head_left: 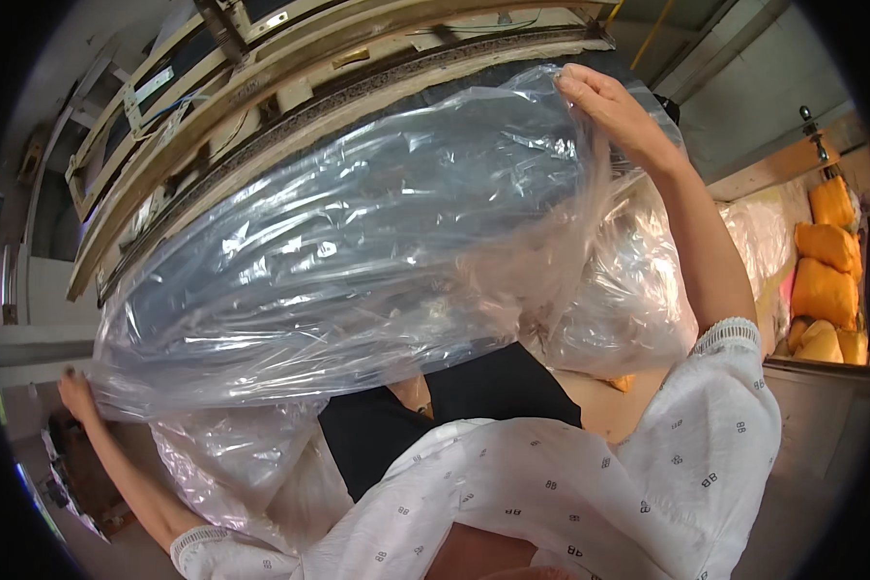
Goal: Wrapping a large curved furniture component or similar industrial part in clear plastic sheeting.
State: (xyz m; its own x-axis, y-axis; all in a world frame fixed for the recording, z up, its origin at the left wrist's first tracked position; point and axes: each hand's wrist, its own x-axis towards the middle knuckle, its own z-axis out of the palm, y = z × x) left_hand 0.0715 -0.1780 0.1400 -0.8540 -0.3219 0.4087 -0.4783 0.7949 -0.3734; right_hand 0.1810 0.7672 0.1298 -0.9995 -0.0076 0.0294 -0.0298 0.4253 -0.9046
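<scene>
The clear plastic sheet is in front of you, spread wide on a slant from nine o'clock up to one o'clock. Most of it looks opened out, but lots of creases are left, and it bunches up near three o'clock. Your right hand is high, between one and two o'clock, pinching the top corner. Your left hand reaches low, between eight and nine o'clock, by the other end; I can't tell if it grips.
</scene>
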